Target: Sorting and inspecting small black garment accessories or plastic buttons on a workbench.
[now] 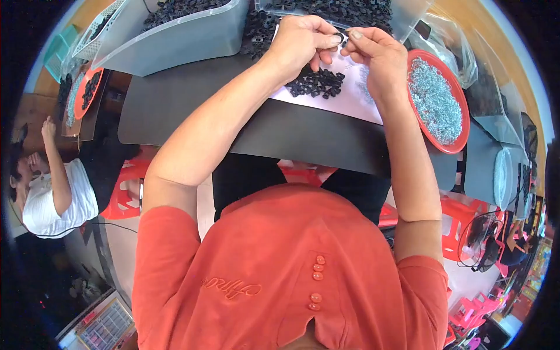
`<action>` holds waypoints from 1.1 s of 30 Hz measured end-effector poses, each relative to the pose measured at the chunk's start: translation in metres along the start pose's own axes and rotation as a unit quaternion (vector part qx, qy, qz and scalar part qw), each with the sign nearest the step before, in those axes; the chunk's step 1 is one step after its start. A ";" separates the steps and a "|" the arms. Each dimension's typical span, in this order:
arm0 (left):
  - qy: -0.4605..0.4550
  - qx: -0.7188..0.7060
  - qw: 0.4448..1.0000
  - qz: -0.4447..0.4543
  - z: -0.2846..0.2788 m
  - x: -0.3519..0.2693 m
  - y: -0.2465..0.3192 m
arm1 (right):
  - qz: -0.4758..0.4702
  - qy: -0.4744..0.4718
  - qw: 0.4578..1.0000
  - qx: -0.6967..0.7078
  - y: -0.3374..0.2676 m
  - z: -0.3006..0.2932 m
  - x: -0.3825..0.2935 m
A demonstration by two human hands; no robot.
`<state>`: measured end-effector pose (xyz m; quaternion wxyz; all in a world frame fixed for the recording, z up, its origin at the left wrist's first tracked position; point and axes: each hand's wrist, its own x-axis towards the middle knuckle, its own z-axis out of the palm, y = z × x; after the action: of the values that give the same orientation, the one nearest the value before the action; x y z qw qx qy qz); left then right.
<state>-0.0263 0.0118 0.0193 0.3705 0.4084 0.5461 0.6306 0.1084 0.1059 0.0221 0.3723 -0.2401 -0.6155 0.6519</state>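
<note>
My left hand [302,41] pinches a small black plastic part [339,37] between thumb and forefinger. Close beside it, my right hand [378,52] has its thumb and forefinger pressed together at the same part; whether a tiny piece sits between them is hidden. Below the hands, a white sheet [345,107] lies on the dark table [302,133]. A pile of small black plastic parts [317,83] rests on it, below my left hand. Some tiny silvery pieces [364,85] are scattered next to my right wrist. To the right, a red plastic plate [464,118] holds a heap of small silvery metal parts [433,103].
Two translucent plastic bins [192,46] [409,19] full of black parts stand at the table's far side, with loose black parts [258,35] between them. Clear plastic bags [455,52] lie beyond the plate. At left sits another person [59,192] near an orange plate [83,107].
</note>
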 end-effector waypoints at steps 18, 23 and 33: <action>0.039 0.106 0.991 0.066 0.004 -0.003 0.003 | -0.045 -0.013 0.999 -0.016 -0.002 0.007 -0.006; 0.041 0.159 0.978 0.127 0.003 -0.002 0.001 | -0.066 -0.019 0.996 -0.060 -0.004 0.007 -0.007; 0.035 0.097 0.990 0.096 0.005 -0.008 0.009 | -0.060 -0.015 0.992 -0.112 -0.007 0.005 -0.008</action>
<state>-0.0186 0.0050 0.0278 0.2476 0.4708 0.5758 0.6209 0.1109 0.0959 0.0279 0.3725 -0.2331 -0.7035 0.5585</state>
